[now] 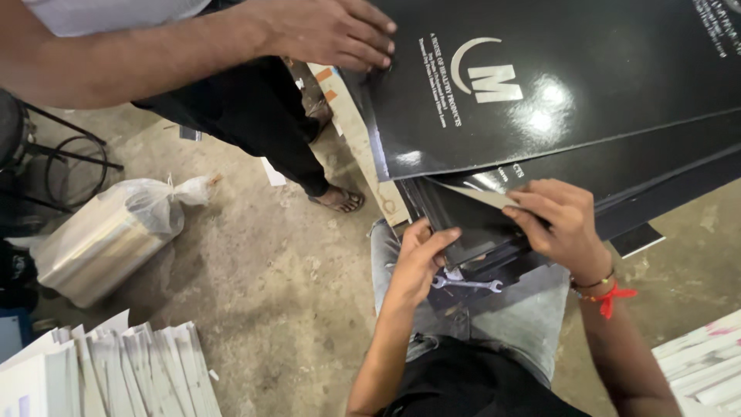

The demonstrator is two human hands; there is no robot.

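Head view: the left hand (417, 259) braces the near edge of the stack of glossy black sheets (540, 116), fingers together against it. The right hand (559, 224) pinches one lifted sheet corner (486, 195), fingers clamped on it. The sheets look thin, slick and bendy, probably best taken at the edges. A co-worker's hand (332, 31) presses the top sheet. Below lies a spanner (467, 284) and a dusty concrete floor (255, 270).
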